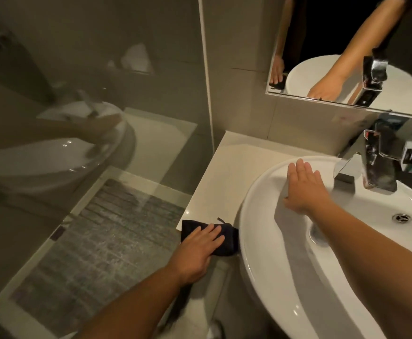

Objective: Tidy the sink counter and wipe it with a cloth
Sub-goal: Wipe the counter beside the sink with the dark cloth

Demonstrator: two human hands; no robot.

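Head cam looks down at a dim bathroom, so a lot of this is murky. Left hand (201, 243) lies flat with fingers spread on a dark cloth (227, 237), pressing it onto the near corner of the pale counter (224, 172), right at the edge and just beside the sink (256, 241); the palm covers a good part of the cloth, so its full shape is hard to judge, though a little loop or tag sticks up at its top. Right hand (303, 188) is open too, palm down and fingers together, resting on the inner slope of the white sink near the back rim, gripping nothing. Chrome tap (361, 167) sits just to the right of that hand, and its surface is all reflections. Drain (401, 217) shows farther right in the bowl. Some stuff behind the tap, including something teal, is cut off by the frame edge and I can't tell what it is. Mirror (322, 45) above repeats both hands and the bowl. Glass panel (90, 106) on the left carries a faint ghost of the sink and an arm, with a grey tiled floor behind it.
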